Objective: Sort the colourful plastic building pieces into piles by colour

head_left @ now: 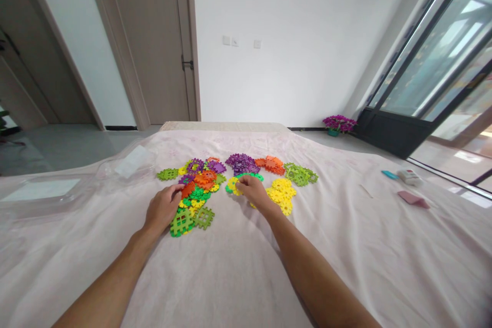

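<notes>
My right hand [251,188] pinches a yellow flower-shaped plastic piece [232,185] above the green pieces [249,177]. My left hand [165,206] is closed at the left edge of a mixed heap, its fingertips on an orange piece [187,189]. That heap mixes orange, purple, yellow, green pieces [199,193] and light green square lattice pieces [182,221]. Single-colour piles lie around my right hand: purple pieces [243,163] behind it, orange pieces [272,164], light green lattice pieces [300,174], and yellow flower pieces [282,195] to its right.
A pale cloth [230,277] with wrinkles covers the table. Clear plastic packaging [88,184] lies at the left. Toward the right are a blue item [390,175], a small white box [409,177] and a pink item [413,199]. Purple flowers [339,123] stand on the floor.
</notes>
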The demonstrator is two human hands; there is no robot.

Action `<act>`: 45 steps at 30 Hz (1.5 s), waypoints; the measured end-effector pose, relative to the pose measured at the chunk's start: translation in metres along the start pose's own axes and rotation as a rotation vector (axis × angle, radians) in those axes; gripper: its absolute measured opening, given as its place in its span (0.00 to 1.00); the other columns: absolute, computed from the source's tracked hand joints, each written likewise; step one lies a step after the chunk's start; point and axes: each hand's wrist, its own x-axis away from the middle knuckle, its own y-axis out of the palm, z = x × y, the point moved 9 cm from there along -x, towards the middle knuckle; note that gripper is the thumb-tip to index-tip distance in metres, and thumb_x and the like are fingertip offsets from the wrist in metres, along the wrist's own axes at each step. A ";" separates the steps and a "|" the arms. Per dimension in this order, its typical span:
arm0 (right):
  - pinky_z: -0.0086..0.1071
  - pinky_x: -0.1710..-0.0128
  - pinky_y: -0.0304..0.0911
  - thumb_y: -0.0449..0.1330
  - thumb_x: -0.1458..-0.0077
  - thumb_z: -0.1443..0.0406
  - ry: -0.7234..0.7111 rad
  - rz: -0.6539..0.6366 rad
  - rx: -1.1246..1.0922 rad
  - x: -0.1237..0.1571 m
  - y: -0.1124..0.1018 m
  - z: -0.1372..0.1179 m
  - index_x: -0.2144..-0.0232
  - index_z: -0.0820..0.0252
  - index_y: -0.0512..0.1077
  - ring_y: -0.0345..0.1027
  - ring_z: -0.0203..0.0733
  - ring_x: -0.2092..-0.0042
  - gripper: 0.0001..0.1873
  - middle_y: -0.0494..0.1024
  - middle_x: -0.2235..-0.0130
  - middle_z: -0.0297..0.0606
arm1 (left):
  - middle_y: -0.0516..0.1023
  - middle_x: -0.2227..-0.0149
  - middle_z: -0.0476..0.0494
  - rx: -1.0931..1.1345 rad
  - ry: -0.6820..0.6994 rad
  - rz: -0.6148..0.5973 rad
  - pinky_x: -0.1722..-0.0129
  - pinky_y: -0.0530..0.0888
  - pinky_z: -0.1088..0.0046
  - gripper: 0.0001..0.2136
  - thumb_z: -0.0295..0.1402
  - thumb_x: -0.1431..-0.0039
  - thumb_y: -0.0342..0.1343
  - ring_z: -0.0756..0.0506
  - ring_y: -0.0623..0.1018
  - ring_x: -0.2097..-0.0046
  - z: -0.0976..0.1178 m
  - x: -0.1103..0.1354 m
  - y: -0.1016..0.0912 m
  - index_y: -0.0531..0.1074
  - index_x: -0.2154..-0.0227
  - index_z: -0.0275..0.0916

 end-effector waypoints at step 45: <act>0.29 0.65 0.56 0.72 0.54 0.51 -0.165 -0.407 0.463 0.054 0.054 -0.072 0.58 0.53 0.78 0.71 0.42 0.58 0.23 0.78 0.56 0.37 | 0.79 0.45 0.45 0.007 -0.004 -0.004 0.45 0.70 0.66 0.20 0.39 0.36 0.44 0.42 0.76 0.45 -0.002 -0.001 0.002 0.75 0.48 0.42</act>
